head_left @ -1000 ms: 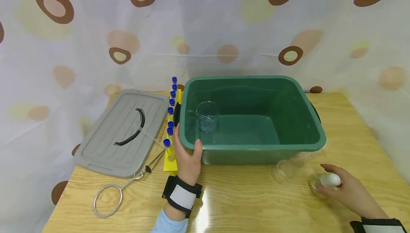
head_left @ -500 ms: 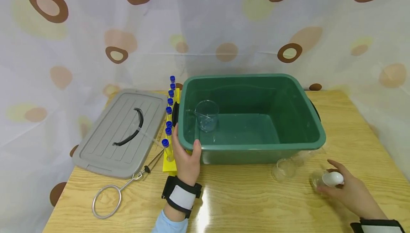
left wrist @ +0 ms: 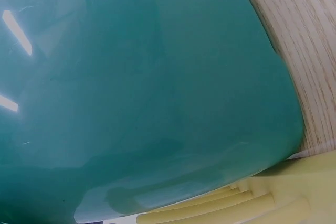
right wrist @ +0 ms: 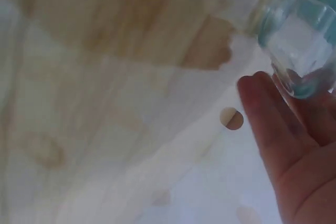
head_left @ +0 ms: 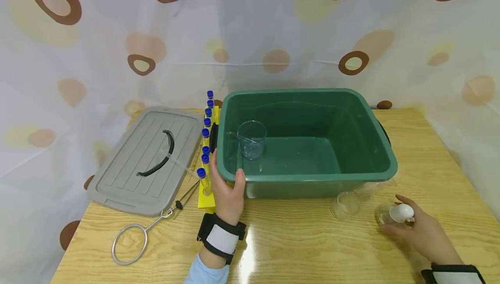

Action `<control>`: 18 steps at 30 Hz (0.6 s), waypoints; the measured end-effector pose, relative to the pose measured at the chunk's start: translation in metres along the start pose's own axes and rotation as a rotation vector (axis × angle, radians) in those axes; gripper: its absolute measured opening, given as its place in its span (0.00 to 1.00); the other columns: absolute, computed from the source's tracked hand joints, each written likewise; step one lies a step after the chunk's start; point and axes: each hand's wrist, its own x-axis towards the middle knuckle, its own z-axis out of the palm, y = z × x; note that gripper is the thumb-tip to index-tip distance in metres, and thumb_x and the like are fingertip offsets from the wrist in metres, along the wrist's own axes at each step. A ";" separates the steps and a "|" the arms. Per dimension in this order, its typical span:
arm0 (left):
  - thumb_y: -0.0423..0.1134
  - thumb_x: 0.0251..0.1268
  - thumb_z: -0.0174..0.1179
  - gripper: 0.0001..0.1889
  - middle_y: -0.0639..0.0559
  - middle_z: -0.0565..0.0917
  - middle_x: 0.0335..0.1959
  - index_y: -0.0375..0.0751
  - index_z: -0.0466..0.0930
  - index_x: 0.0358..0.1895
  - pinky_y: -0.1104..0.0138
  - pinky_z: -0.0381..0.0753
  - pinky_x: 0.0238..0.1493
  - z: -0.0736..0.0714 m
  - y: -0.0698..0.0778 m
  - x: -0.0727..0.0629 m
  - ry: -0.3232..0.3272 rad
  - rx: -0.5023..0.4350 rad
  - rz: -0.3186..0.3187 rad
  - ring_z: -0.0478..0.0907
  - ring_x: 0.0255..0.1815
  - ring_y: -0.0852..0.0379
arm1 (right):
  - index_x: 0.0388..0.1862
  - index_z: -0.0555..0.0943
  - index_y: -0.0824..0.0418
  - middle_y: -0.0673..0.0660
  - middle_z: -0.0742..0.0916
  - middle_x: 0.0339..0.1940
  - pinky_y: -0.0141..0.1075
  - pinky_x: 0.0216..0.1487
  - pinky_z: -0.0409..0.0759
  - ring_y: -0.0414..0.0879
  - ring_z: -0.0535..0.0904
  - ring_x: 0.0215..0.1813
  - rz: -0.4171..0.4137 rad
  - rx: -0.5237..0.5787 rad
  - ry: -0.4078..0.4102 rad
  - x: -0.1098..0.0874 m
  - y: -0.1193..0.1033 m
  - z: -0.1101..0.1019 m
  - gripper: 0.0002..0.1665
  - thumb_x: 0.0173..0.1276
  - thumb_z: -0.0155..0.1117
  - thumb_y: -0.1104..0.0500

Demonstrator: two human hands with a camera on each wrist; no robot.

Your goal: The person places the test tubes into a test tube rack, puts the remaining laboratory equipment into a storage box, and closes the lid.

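Observation:
In the head view, my left hand (head_left: 228, 199) grips the front left corner of a green plastic tub (head_left: 308, 178), thumb over the front and fingers along the side. The tub's smooth wall (left wrist: 157, 77) fills most of the left wrist view. At the right, my right hand (head_left: 425, 234) holds a clear glass alcohol lamp with a white cap (head_left: 401, 213), thumb and fingers on either side of it. Its faceted glass body (right wrist: 296, 40) shows by the fingers in the right wrist view. Inside the tub stands a glass beaker (head_left: 253, 145) with a thin glass rod across it.
A yellow rack (head_left: 205, 199) of blue-capped tubes stands against the tub's left side. Beyond it lies a grey lid (head_left: 136, 179) with a black handle, and a metal ring (head_left: 117, 255) on a rod. A small clear beaker (head_left: 345, 206) sits before the tub.
The right hand and the lamp have shifted slightly, first right, then back left. The left hand keeps its place on the tub's corner.

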 end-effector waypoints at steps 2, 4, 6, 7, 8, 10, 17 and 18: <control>0.44 0.57 0.51 0.38 0.37 0.62 0.66 0.38 0.50 0.71 0.44 0.68 0.59 0.000 0.000 0.000 0.003 0.005 0.000 0.65 0.60 0.38 | 0.71 0.50 0.75 0.81 0.70 0.60 0.53 0.40 0.78 0.76 0.70 0.55 0.001 -0.002 0.004 0.001 -0.002 0.000 0.61 0.57 0.63 0.35; 0.45 0.56 0.51 0.38 0.37 0.62 0.66 0.38 0.50 0.71 0.45 0.68 0.59 0.000 0.001 0.000 0.005 0.012 -0.001 0.65 0.60 0.38 | 0.69 0.52 0.77 0.81 0.71 0.59 0.54 0.41 0.78 0.76 0.70 0.56 0.003 0.000 0.011 0.002 -0.003 -0.002 0.59 0.58 0.63 0.35; 0.45 0.56 0.51 0.38 0.37 0.61 0.66 0.37 0.50 0.71 0.45 0.68 0.59 0.000 0.002 -0.001 0.003 0.014 -0.003 0.64 0.60 0.39 | 0.69 0.51 0.78 0.81 0.70 0.60 0.54 0.41 0.79 0.76 0.69 0.56 0.010 -0.005 0.011 0.000 -0.004 -0.006 0.59 0.59 0.63 0.36; 0.45 0.56 0.50 0.38 0.37 0.61 0.66 0.37 0.50 0.71 0.45 0.68 0.59 0.000 0.002 -0.001 0.003 0.013 -0.002 0.64 0.60 0.38 | 0.69 0.50 0.78 0.82 0.69 0.60 0.54 0.41 0.79 0.77 0.69 0.56 0.013 -0.010 0.010 0.000 -0.005 -0.009 0.60 0.59 0.62 0.36; 0.45 0.56 0.50 0.38 0.37 0.61 0.66 0.37 0.50 0.71 0.45 0.68 0.59 0.000 0.002 -0.001 0.003 0.013 -0.002 0.64 0.60 0.39 | 0.69 0.50 0.78 0.83 0.68 0.60 0.54 0.41 0.79 0.77 0.69 0.56 0.014 -0.015 0.015 0.000 -0.007 -0.012 0.60 0.59 0.62 0.35; 0.44 0.56 0.50 0.38 0.37 0.61 0.66 0.37 0.50 0.71 0.44 0.67 0.59 0.000 0.002 -0.001 0.003 0.008 -0.001 0.64 0.60 0.38 | 0.69 0.50 0.78 0.83 0.67 0.60 0.56 0.41 0.79 0.77 0.69 0.55 0.000 -0.027 0.054 -0.002 -0.011 -0.019 0.60 0.59 0.63 0.37; 0.44 0.56 0.50 0.38 0.38 0.60 0.66 0.39 0.49 0.71 0.42 0.68 0.58 0.001 0.001 0.000 -0.001 -0.006 -0.006 0.64 0.60 0.40 | 0.70 0.52 0.75 0.82 0.71 0.56 0.52 0.36 0.78 0.73 0.72 0.45 -0.125 -0.083 0.321 -0.007 -0.025 -0.056 0.56 0.56 0.71 0.47; 0.44 0.56 0.50 0.38 0.38 0.60 0.66 0.39 0.49 0.71 0.42 0.68 0.58 0.001 0.001 0.000 -0.001 -0.006 -0.007 0.64 0.60 0.39 | 0.71 0.51 0.73 0.81 0.71 0.56 0.46 0.36 0.77 0.71 0.71 0.44 -0.147 -0.073 0.352 -0.006 -0.027 -0.063 0.56 0.56 0.71 0.49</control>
